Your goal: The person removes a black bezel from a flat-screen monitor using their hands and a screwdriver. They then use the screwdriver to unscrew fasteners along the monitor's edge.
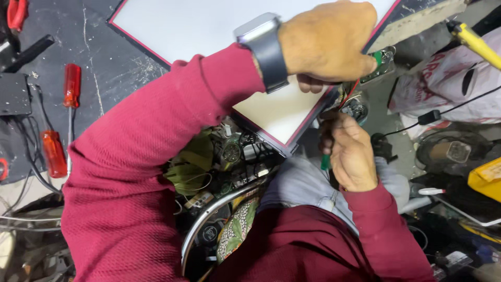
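Note:
A white flat panel with a red edge lies tilted on the dark bench. My left hand, with a grey watch on its wrist, reaches across and closes over the panel's right edge beside a small circuit part. Just below it, my right hand is closed around a green-handled screwdriver. The tool's tip points up toward the panel's lower corner and is hidden behind my fingers.
Two red-handled screwdrivers lie on the dark bench at left. Wires and small parts are tangled under the panel. A yellow-handled tool, a white bag and a yellow box crowd the right.

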